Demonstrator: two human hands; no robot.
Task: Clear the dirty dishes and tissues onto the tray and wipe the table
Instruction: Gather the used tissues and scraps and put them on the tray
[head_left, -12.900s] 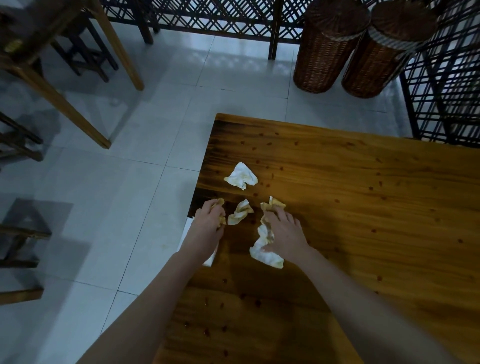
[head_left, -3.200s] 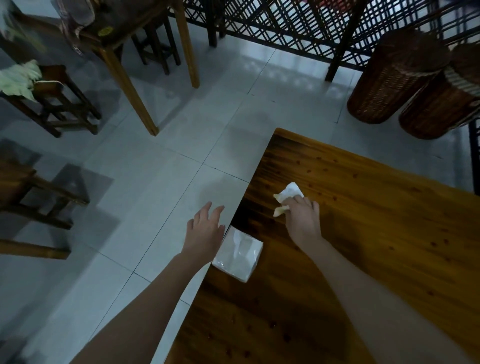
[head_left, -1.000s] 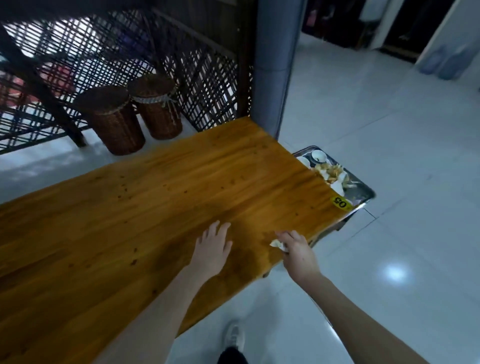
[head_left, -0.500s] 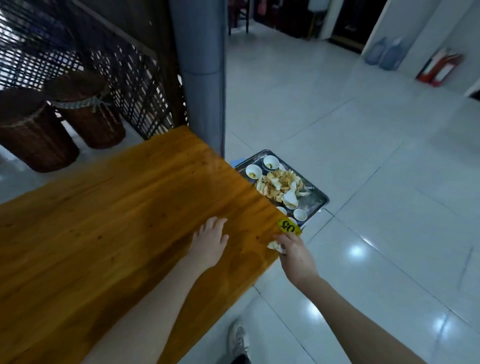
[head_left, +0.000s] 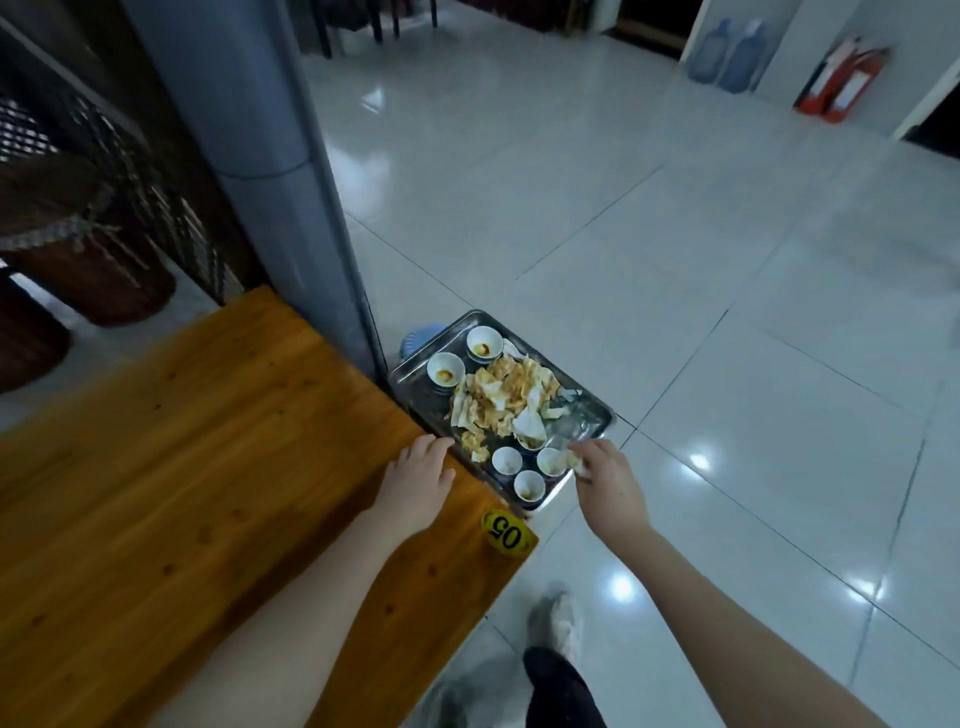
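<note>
Pinches tissue (head_left: 576, 462) in R hand (head_left: 605, 478), just over near corner of tray (head_left: 602, 410). Rests L hand (head_left: 421, 473) flat, fingers loose, on table (head_left: 234, 441) edge. Best to carry fwd & let go over pile (head_left: 498, 395) ahead of R hand, clear of cups (head_left: 506, 460) to its left, not at rim.

Dim bluish light, glare spots on the glossy floor tiles (head_left: 727, 312), edges bowed and slightly blurred.

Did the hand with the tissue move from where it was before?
Yes. The right hand, pinching a tissue, left the yellow 05 sticker and went forward over the tray.
</note>
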